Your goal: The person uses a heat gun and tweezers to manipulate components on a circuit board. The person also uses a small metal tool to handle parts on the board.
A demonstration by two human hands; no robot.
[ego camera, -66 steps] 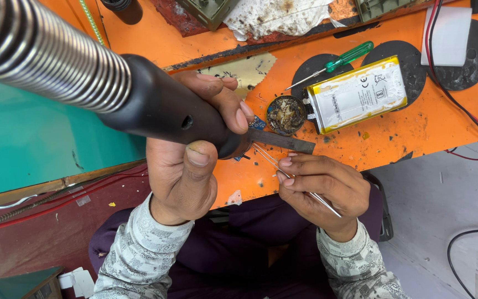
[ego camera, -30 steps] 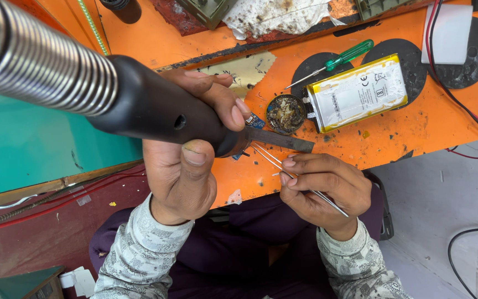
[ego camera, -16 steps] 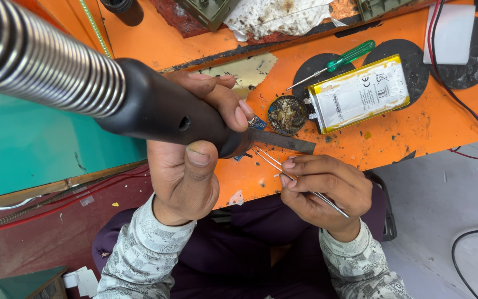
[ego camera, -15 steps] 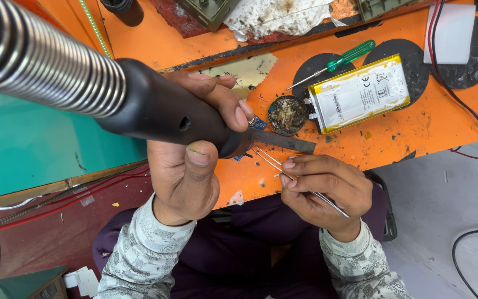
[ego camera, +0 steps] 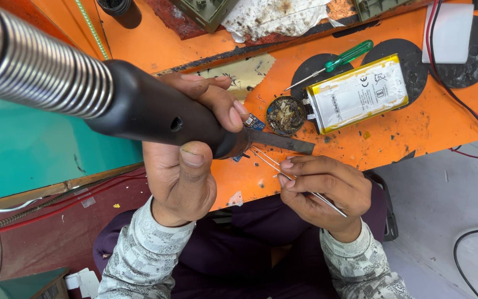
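Your left hand (ego camera: 181, 166) gripped the black hot-air wand (ego camera: 161, 113) by its stiff handle. Your right hand (ego camera: 322, 188) pinched thin steel tweezers (ego camera: 283, 174) midway, tips at eleven o'clock on the small, likely fragile blue circuit board (ego camera: 253, 122).

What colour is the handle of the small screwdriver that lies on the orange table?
The small screwdriver's handle is translucent green, seen best in the head view, beside the silver-and-yellow flat battery pack.

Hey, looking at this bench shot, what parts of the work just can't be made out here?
- Head view: small blue board, mostly hidden behind the left hand and the black tool handle.
- Tweezers: tips run under the handle; whether they touch the board cannot be told.
- Tool hose: cut off by the left edge.
- Round tin: contents too small to identify.
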